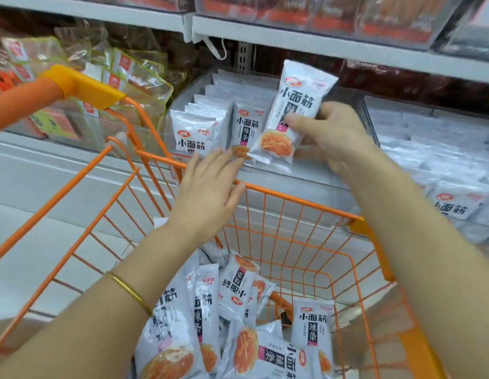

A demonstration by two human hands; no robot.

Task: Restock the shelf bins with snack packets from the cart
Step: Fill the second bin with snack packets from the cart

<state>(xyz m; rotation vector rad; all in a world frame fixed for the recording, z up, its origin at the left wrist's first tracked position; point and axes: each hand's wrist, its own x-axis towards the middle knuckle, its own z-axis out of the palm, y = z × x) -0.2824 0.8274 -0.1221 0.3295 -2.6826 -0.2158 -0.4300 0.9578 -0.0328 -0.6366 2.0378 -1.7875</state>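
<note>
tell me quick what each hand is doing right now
Left hand: open, fingers straight, holding nothing, above the cart.
Right hand: grips a white snack packet in front of the shelf bin.

We are in a shop, in an aisle for snacks. White metal shelf boards run one above the other, and on them stand clear plastic bins filled with neat rows of the same sealed packets. Further left, another bin holds packets in clear wrapping (their print is too blurred for us to read). Near us stands an orange wire shopping cart, and more white packets lie loose in it.
</note>
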